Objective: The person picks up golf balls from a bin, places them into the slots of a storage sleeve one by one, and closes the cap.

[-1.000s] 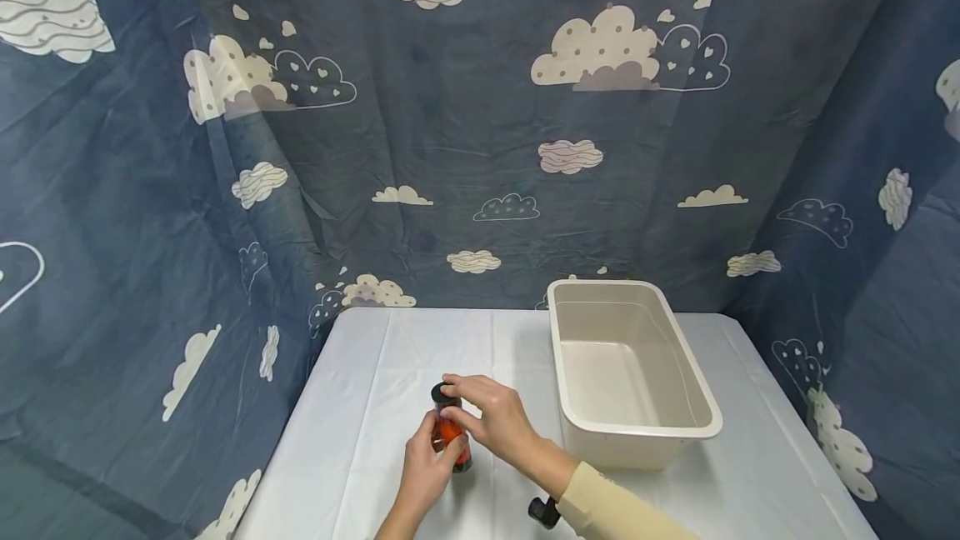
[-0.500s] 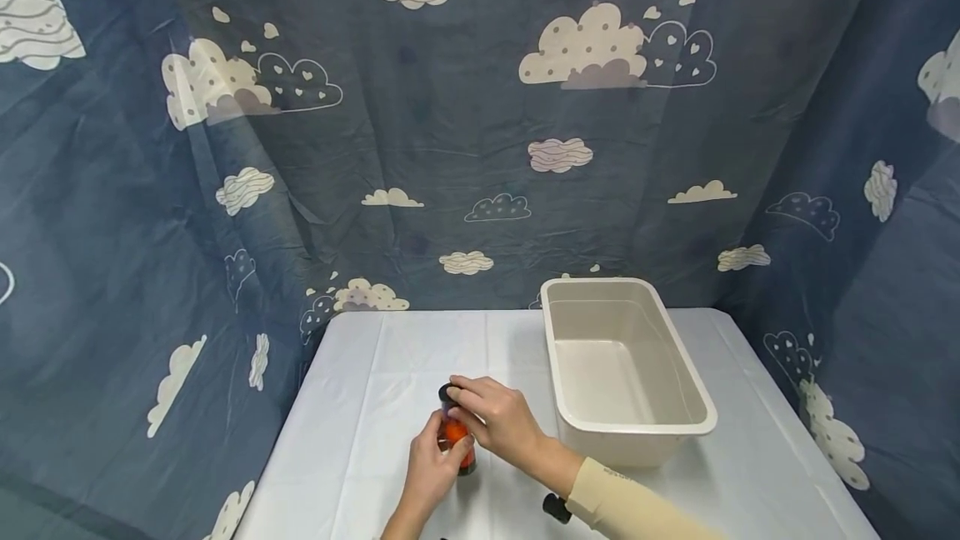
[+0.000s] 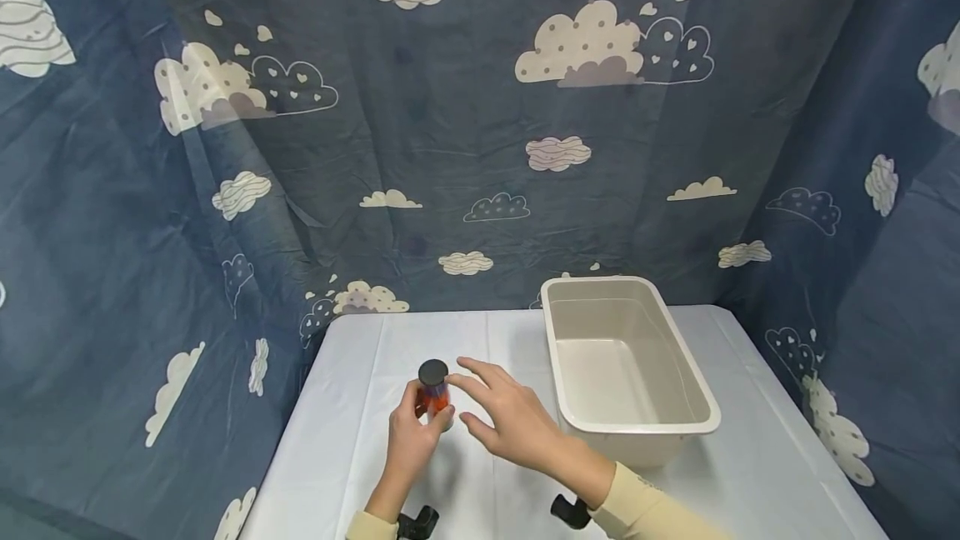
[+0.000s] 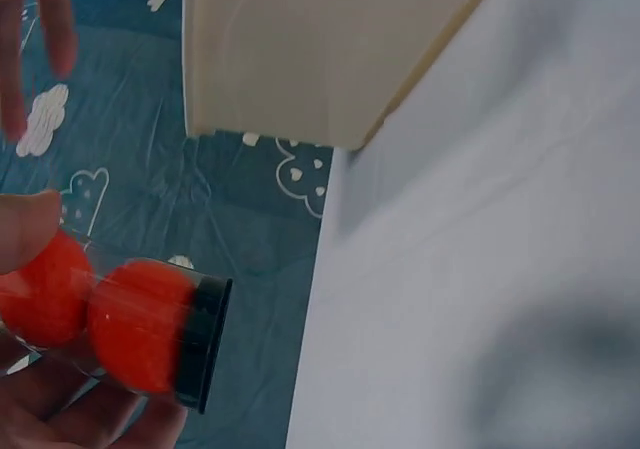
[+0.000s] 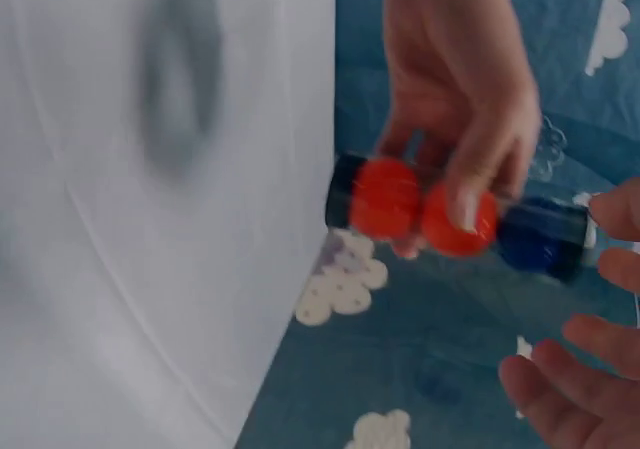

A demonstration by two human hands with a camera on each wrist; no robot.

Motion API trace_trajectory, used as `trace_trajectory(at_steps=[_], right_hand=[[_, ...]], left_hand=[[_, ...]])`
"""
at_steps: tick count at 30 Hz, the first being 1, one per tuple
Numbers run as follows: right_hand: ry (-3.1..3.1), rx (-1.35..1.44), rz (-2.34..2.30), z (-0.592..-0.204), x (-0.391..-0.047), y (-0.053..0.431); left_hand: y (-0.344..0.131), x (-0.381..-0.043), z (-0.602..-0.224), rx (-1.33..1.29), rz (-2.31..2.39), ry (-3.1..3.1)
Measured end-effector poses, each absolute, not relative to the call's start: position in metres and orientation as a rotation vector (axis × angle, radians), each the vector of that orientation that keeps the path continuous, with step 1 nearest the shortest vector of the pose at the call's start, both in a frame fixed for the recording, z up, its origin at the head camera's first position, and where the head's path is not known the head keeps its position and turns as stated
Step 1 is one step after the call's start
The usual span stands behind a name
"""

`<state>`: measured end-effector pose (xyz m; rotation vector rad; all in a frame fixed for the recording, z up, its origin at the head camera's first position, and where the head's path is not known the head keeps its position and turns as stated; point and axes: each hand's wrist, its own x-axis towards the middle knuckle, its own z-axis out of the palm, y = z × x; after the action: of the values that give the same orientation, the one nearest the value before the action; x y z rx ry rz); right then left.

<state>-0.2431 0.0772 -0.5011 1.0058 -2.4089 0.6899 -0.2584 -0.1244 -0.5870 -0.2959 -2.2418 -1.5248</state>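
My left hand (image 3: 411,440) grips a clear tube (image 3: 437,398) with a black cap at each end, held up over the table. Through its wall in the right wrist view show two orange-red balls (image 5: 386,197) and a dark blue ball (image 5: 530,237). The blue one lies at the upper end, near the black cap (image 3: 432,372). To the right of that cap is my right hand (image 3: 517,423), fingers spread and holding nothing. Whether its fingertips touch the cap I cannot tell. In the left wrist view, the fingers hide part of the tube.
A deep beige bin (image 3: 626,357) stands on the right of the white-covered table (image 3: 390,357), with nothing seen inside. Dark blue cloth (image 3: 480,123) printed with clouds hangs behind and at both sides. Black wrist mounts (image 3: 572,512) show near the front edge.
The right hand has let go of the tube's top cap and opened out to the right. The left hand has raised the tube, moving it slightly left.
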Motion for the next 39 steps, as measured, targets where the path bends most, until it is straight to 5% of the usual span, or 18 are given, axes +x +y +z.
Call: trace_trajectory(at_steps=[20, 39], right_hand=[[-2.478, 0.809, 0.579, -0.480, -0.235, 0.176], [-2.521, 0.798, 0.549, -0.491, -0.220, 0.200]], left_hand=[[-0.137, -0.302, -0.602, -0.216, -1.586, -2.358], [-0.140, -0.310, -0.654, -0.126, -1.629, -2.439]])
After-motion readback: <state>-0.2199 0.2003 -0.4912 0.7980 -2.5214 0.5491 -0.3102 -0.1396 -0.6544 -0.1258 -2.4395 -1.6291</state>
